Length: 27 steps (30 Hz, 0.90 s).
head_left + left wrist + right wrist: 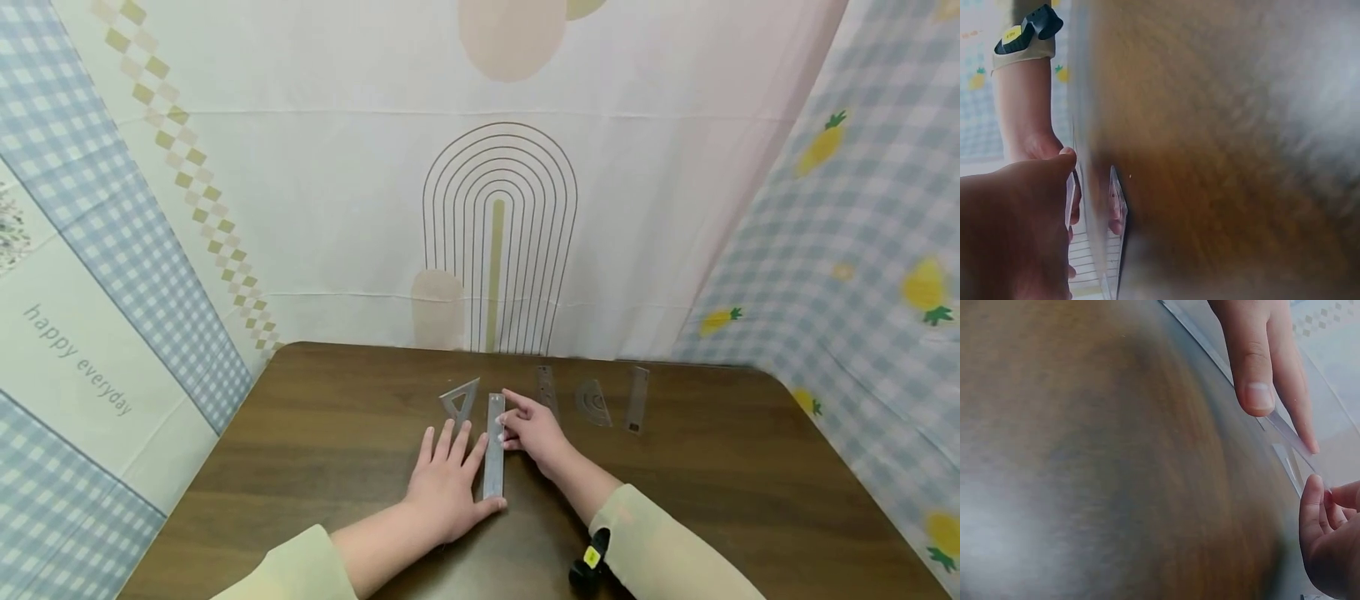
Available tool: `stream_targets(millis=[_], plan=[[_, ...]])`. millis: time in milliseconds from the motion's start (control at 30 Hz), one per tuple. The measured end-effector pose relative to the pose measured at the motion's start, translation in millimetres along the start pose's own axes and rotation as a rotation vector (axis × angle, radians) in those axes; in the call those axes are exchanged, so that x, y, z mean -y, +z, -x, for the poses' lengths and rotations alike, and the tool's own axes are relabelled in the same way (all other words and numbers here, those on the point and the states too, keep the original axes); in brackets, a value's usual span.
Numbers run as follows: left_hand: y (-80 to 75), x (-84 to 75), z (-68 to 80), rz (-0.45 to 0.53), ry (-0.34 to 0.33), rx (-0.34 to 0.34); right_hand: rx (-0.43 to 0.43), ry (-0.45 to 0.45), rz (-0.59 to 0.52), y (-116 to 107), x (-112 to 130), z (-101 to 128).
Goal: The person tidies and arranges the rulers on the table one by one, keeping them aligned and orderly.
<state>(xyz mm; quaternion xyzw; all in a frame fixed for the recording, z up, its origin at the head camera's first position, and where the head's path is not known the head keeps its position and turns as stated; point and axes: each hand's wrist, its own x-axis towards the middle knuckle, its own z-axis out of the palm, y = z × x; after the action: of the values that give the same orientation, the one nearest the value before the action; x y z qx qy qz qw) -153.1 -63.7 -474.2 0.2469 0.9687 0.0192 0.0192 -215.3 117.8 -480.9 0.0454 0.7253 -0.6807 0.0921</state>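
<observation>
A clear straight ruler [493, 454] lies lengthwise between the two hands in the head view. My left hand [442, 487] is spread flat at its left side, with the thumb across the near end and the index fingertip at the left edge. On the other side, my right hand [531, 429] pinches the right edge of the ruler, its index finger reaching up to the far end. In the right wrist view, the right thumb and fingers [1329, 509] meet at the ruler's edge. A clear set square [461, 400] lies just beyond the left fingertips.
Behind the right hand lie another clear ruler [547, 387], a clear protractor [594, 403] and a further clear ruler [637, 400], near the back of the brown wooden table [315, 433]. Patterned cloth [337, 208] hangs behind and at both sides. A black device [588, 562] sits on the right cuff.
</observation>
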Motion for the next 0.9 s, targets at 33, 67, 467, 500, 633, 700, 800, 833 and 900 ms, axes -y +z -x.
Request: stream_targets(millis=[33, 67, 467, 500, 633, 700, 800, 833, 900], plan=[[0.0, -0.6, 1.8, -0.001, 0.003, -0.002, 0.003, -0.002, -0.001, 0, -1, 2], [0.0, -1.3, 3.6, -0.001, 0.006, -0.004, 0.007, -0.003, -0.003, 0, -1, 3], [-5.0, -5.6, 23.9, 0.004, 0.014, 0.003, 0.051, 0.004, -0.034, 7, -7, 19], [-5.2, -5.6, 25.9, 0.007, 0.013, 0.002, 0.055, 0.006, -0.036, 7, -7, 21], [-3.7, -4.9, 34.0, 0.017, 0.012, -0.008, 0.071, 0.007, -0.036, 11, -8, 26], [-2.5, -4.3, 38.1, 0.020, 0.011, -0.013, 0.080, 0.007, -0.037, 12, -9, 29], [-1.6, -3.2, 44.0, 0.027, 0.013, -0.017, 0.092, 0.006, -0.039, 15, -10, 33], [-1.3, -2.9, 45.9, 0.028, 0.014, -0.016, 0.095, 0.007, -0.038, 16, -10, 34], [-0.9, -2.8, 49.7, 0.027, 0.017, -0.018, 0.097, 0.008, -0.035, 18, -11, 37]])
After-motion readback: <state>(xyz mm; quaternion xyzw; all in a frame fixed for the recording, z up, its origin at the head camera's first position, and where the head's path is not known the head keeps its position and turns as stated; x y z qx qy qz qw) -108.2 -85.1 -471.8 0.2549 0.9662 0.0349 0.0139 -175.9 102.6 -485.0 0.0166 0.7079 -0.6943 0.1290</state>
